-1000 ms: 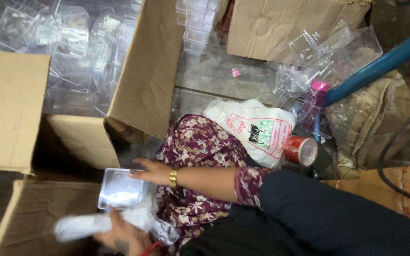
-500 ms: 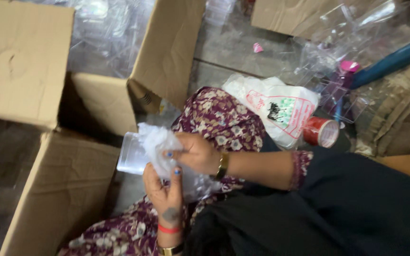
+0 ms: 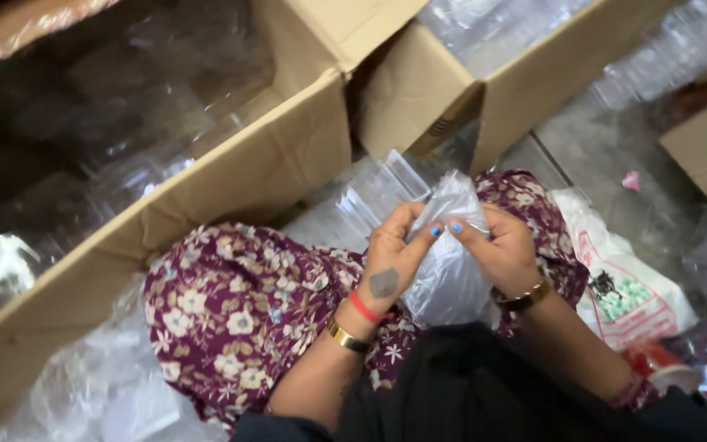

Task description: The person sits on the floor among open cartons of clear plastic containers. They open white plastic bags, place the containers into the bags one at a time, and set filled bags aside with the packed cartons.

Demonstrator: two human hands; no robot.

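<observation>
While the clear plastic box point(image 3: 382, 192) sits half hidden behind my hands at their eleven o'clock, I can barely trace its edges. My left hand point(image 3: 390, 262) and right hand point(image 3: 505, 250) both pinch a thin, crumpled clear plastic bag point(image 3: 449, 274) at centre frame, over my floral-clad lap point(image 3: 239, 311); it hangs wrinkled and translucent.
</observation>
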